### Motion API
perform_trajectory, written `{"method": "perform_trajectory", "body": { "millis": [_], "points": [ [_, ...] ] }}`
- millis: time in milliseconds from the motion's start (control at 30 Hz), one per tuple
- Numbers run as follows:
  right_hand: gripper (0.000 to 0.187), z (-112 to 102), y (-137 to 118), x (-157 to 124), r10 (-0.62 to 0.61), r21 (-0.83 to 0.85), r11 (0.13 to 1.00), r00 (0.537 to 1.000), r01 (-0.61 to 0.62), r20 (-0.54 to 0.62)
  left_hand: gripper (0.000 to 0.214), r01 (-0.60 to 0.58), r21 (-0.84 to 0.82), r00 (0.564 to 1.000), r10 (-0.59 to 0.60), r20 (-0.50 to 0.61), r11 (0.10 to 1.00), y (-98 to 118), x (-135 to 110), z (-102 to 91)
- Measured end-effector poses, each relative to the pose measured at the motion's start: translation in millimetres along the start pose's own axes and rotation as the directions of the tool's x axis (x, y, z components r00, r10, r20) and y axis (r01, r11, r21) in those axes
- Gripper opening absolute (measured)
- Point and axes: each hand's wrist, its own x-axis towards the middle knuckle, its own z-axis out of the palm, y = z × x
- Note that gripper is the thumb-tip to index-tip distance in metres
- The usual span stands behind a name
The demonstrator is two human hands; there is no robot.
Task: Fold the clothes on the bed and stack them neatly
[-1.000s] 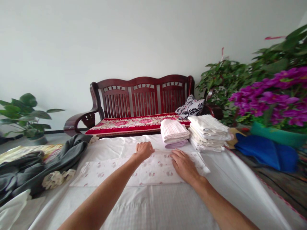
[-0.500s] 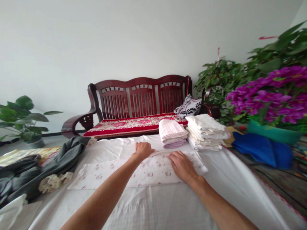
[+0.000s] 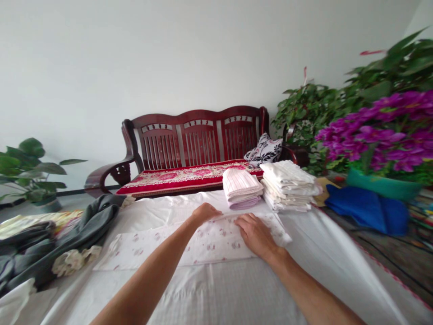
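A long folded strip of white cloth with a small floral-looking print (image 3: 149,243) lies crosswise on the white sheet (image 3: 233,293). My left hand (image 3: 205,212) is at the far edge of the printed cloth, its fingers closed on that edge; the fingertips are partly hidden behind the hand. Farther right, my right hand (image 3: 254,232) rests on top of the cloth, palm down, with the fingers stretched out and nothing gripped. Just beyond the hands stands a folded striped pink-and-white pile (image 3: 241,187), beside a taller stack of folded white cloths (image 3: 287,185).
Dark grey clothing (image 3: 67,243) with cream ruffles lies at the left. Behind the sheet stands a wooden bench (image 3: 196,131) with a red cover and a patterned cushion (image 3: 265,149). On the right are purple flowers (image 3: 382,131), a blue cloth (image 3: 368,210) and dark cables.
My left hand has turned slightly and moved a little to the right along the cloth's far edge, its fingers lower. The right hand has barely shifted left; the view has moved slightly.
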Motion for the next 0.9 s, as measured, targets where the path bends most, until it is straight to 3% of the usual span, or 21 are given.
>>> {"method": "perform_trajectory", "body": {
  "millis": [200, 467, 900],
  "points": [
    [0.034, 1.6, 0.2, -0.2, -0.037, -0.035, 0.999, 0.999, 0.037, 0.019, 0.028, 0.091, 0.109, 0.991, -0.079, -0.11, 0.99, 1.8, 8.3, 11.3],
    [0.022, -2.3, -1.6, -1.1, -0.014, -0.153, 0.988, 1.0, 0.015, 0.011, 0.032, 0.083, 0.236, 0.953, -0.008, -0.304, 0.968, 4.0, -0.7, 21.4],
    [0.023, -11.6, -1.7, 3.3, 0.03, -0.018, 0.999, 0.994, -0.028, 0.107, 0.025, 0.08, 0.281, 0.927, 0.032, -0.374, 0.957, -3.0, 0.7, 32.7]
  ]
}}
